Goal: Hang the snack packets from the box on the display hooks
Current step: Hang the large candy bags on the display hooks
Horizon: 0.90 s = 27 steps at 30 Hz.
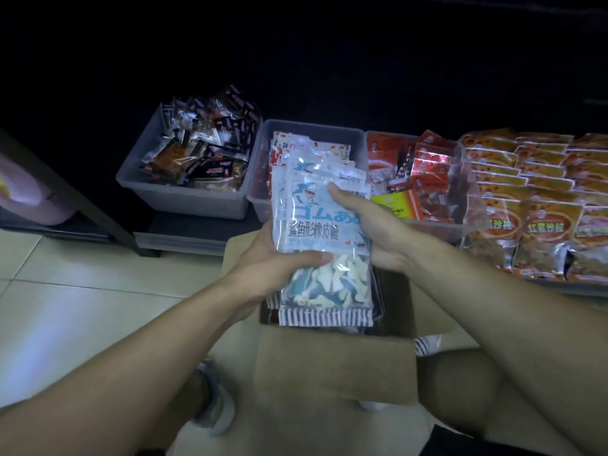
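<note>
Both hands hold a stack of shark gummy packets [324, 238] just above the open cardboard box [335, 363] on the tiled floor [82, 284]. The left hand [273, 261] grips the stack from its left edge, thumb laid across the front over the clear window; the right hand [368, 222] grips the right edge, thumb on the upper face. More packets seem to lie in the box beneath, though it is dim there. This looks like the pick-up step: packets are out of the box, none hung yet. No display hooks are visible; the area above the grey plastic bins [184, 189] of other snacks is too dark to read. Next, I judge, the stack must be raised toward the hooks and one packet separated so its top hole can be threaded on
</note>
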Available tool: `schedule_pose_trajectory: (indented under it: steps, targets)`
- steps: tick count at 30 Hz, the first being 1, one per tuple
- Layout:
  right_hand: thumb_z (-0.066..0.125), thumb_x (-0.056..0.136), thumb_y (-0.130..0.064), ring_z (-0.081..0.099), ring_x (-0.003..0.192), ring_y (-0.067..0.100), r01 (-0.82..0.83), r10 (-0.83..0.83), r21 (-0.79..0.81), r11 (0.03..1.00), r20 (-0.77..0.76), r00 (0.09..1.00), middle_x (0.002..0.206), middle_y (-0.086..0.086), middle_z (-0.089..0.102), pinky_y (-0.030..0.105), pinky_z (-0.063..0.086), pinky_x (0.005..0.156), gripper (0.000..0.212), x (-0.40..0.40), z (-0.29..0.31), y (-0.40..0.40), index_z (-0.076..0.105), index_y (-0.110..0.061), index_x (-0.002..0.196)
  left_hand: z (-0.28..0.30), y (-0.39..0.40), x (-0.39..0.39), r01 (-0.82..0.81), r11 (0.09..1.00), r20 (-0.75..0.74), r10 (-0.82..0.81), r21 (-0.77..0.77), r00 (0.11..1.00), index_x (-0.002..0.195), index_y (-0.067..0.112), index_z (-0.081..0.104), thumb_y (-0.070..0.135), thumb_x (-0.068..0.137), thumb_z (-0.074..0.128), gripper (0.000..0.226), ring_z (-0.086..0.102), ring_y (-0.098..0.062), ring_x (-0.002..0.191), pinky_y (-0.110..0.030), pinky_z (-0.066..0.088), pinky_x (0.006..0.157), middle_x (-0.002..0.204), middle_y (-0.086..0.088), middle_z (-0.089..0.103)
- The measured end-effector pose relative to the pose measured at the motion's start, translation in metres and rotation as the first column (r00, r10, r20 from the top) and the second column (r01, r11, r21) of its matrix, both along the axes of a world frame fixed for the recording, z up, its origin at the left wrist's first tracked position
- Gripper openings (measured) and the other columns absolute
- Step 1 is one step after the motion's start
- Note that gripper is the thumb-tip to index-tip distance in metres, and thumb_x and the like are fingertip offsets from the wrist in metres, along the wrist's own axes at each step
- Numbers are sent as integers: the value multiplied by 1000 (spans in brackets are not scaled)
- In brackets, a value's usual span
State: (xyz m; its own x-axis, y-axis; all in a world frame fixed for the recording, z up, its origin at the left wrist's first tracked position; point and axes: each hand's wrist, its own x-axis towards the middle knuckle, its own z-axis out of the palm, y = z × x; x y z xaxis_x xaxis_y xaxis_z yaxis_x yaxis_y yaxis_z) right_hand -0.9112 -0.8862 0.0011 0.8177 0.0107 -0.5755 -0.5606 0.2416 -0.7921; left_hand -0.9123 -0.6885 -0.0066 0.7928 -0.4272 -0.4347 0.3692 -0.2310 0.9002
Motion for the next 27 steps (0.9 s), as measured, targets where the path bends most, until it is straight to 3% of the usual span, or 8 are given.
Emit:
schedule_pose_trajectory:
  steps: [3, 6, 9, 11, 13, 17, 24, 27]
  targets:
    - [72, 87, -62, 68, 124, 31, 17, -10, -125, 992, 64, 998, 130, 9, 74, 56, 45, 115, 61, 6, -1, 2, 70, -16, 128, -1, 15, 14, -102, 992, 35, 100, 78, 994, 133, 27, 57, 17, 59, 101, 88, 80, -19, 101, -46, 62, 96, 114, 3, 81]
    - [53, 96, -70, 64, 122, 23, -86, 132, -416, 905, 83, 988, 139, 5, 67, 51, 50, 108, 65, 8, -5, 0, 62, -20, 136, 1, 36, 33, -226, 937, 182, 181, 267, 966, 140, 21, 47, 14, 65, 99, 91, 78, -20, 101, -46, 62, 95, 117, 3, 75]
    - [61, 99, -57, 66, 103, 14, -320, 475, -812, 487, -61, 878, 111, -6, 69, 29, 52, 85, 38, 3, -15, -7, 68, -24, 117, -1, 55, 46, -372, 867, 264, 293, 331, 919, 142, 19, 41, 19, 68, 99, 94, 73, -21, 104, -43, 60, 95, 120, 4, 69]
    - [77, 92, -46, 67, 108, 20, -497, 583, -826, 265, -273, 765, 112, -2, 71, 30, 52, 88, 33, -1, -36, -8, 71, -24, 116, -5, 58, 47, -410, 861, 234, 351, 299, 907, 141, 18, 40, 20, 70, 98, 92, 72, -17, 100, -40, 58, 92, 124, 1, 69]
    - [85, 85, -42, 64, 120, 25, -602, 634, -790, 113, -409, 656, 131, 3, 68, 33, 52, 99, 56, -11, -61, -1, 65, -23, 134, -8, 57, 45, -400, 867, 233, 340, 298, 911, 143, 18, 39, 20, 70, 98, 93, 71, -15, 101, -40, 58, 95, 125, 1, 69]
    - [87, 75, -51, 47, 143, 31, -590, 736, -793, -148, -487, 470, 157, 6, 46, 43, 45, 114, 99, -33, -108, 17, 38, -28, 157, -11, 51, 43, -381, 863, 299, 287, 332, 910, 143, 20, 39, 23, 66, 101, 98, 71, -20, 109, -46, 57, 103, 117, 9, 67]
    - [78, 81, -54, 46, 145, 34, -587, 697, -746, -316, -602, 390, 164, 11, 35, 51, 45, 113, 108, -29, -131, 32, 19, -21, 165, -9, 52, 42, -385, 860, 290, 295, 335, 910, 145, 20, 38, 25, 67, 100, 99, 70, -20, 109, -47, 57, 104, 109, 14, 64]
    - [65, 94, -51, 52, 140, 35, -548, 675, -748, -375, -625, 392, 160, 14, 42, 50, 47, 110, 89, -28, -133, 36, 21, -19, 164, -7, 54, 41, -394, 854, 296, 301, 340, 907, 144, 20, 39, 25, 68, 99, 98, 70, -19, 111, -44, 56, 103, 108, 16, 63]
